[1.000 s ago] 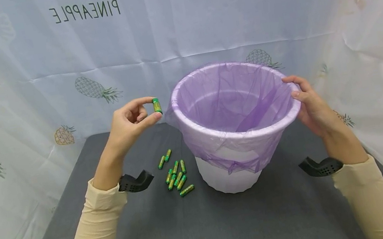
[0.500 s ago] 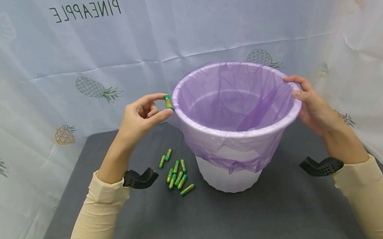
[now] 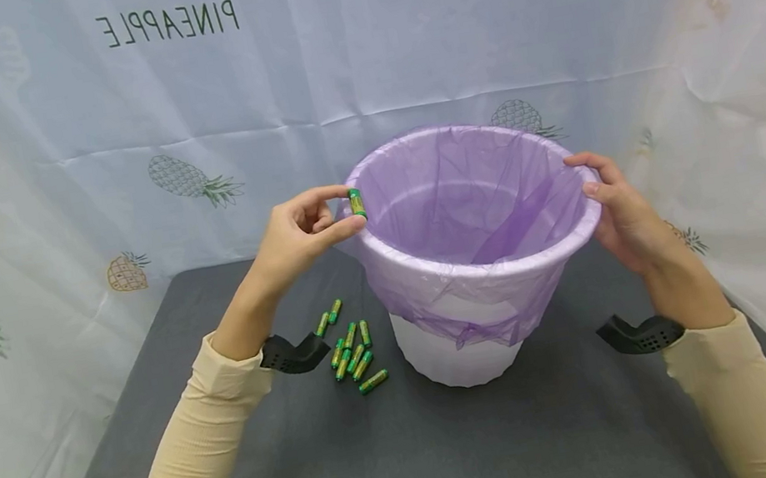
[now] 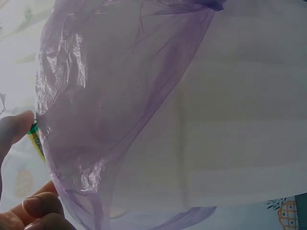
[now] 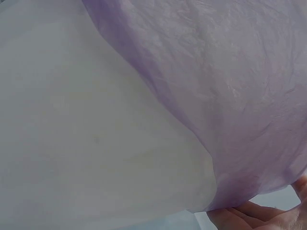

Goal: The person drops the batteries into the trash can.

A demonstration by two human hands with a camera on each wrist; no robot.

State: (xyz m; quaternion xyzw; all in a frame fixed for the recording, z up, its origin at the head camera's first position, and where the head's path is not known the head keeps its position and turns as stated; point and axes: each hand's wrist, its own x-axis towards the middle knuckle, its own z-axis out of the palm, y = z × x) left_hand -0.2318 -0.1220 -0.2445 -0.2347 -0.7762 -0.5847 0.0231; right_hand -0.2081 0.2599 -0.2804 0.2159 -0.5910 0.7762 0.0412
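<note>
Battery (image 3: 357,204), green and yellow, was pinched upright between thumb and forefinger of a person's left hand (image 3: 301,227), at the left rim (image 3: 385,249) of a white bin (image 3: 459,357); whether it touched the rim was hard to tell from where I stood. The right hand (image 3: 625,211) gripped the opposite rim over a purple bag (image 3: 456,218). Loose batteries (image 3: 363,365) lay on the dark table (image 3: 419,453) beside the bin.

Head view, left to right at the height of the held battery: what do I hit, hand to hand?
Left hand → green battery pinched in its fingertips → bin with purple liner → right hand gripping the bin's rim.
</note>
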